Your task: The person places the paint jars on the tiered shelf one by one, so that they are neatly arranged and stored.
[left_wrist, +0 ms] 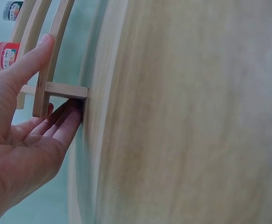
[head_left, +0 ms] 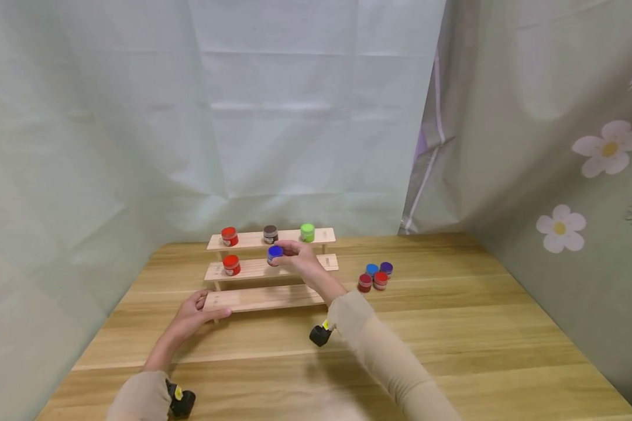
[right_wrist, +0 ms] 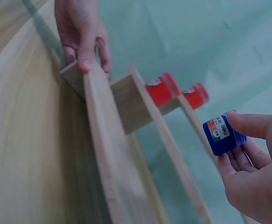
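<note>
My right hand (head_left: 306, 264) pinches a blue paint jar (right_wrist: 221, 134) between thumb and fingers, in front of the middle step of a three-step wooden rack (head_left: 274, 297). With thumb on top and fingers beneath, my left hand (head_left: 192, 313) grips the left end of the lowest step. Along the top step stand a red jar (head_left: 229, 237), a dark brown jar (head_left: 271, 234) and a light green jar (head_left: 308, 233). Another red jar (head_left: 232, 265) sits at the left of the middle step. The bottom step carries no jar in the head view.
Right of the rack, several jars stand grouped on the wooden table (head_left: 453, 327): a light blue jar (head_left: 371, 269), a purple jar (head_left: 386, 268), a dark red jar (head_left: 365, 283) and a red one. A pale curtain (head_left: 305, 128) hangs behind the table.
</note>
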Demonstrator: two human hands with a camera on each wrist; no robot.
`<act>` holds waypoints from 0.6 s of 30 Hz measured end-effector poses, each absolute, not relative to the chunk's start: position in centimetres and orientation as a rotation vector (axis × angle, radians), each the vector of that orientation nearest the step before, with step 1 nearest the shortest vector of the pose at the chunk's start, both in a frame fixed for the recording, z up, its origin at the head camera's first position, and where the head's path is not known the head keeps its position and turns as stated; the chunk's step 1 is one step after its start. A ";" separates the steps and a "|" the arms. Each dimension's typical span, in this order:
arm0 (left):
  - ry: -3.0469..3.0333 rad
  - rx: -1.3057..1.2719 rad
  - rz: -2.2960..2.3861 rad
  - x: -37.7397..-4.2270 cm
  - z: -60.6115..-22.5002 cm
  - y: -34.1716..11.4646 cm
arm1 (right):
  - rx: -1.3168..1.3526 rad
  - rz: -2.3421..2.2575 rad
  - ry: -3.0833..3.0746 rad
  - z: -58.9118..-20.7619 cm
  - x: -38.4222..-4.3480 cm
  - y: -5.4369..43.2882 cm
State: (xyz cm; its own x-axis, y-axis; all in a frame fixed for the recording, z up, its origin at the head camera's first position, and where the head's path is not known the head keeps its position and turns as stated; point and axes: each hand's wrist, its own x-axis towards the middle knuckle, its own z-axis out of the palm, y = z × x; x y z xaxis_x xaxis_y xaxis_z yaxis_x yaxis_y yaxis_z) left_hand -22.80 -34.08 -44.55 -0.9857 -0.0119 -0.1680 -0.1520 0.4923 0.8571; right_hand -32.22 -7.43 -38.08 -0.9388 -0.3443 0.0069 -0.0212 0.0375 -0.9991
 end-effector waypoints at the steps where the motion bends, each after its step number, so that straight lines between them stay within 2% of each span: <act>1: 2.594 -0.142 1.514 -22.8 -44.6 -34.1 | -0.377 -1.989 2.078 -38.3 -32.2 -7.6; 18: 2.611 -0.171 1.505 -22.6 -44.6 -33.8 | -0.364 -1.962 2.184 -40.0 -32.2 -9.2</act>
State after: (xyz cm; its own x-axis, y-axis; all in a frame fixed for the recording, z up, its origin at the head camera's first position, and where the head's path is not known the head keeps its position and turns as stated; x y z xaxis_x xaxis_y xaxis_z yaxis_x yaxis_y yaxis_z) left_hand -22.63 -33.80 -44.55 -0.9860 -0.0365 -0.1625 -0.1589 0.4985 0.8522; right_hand -32.16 -9.16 -40.04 -0.9532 -0.3011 0.0275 -0.0595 0.0977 -0.9934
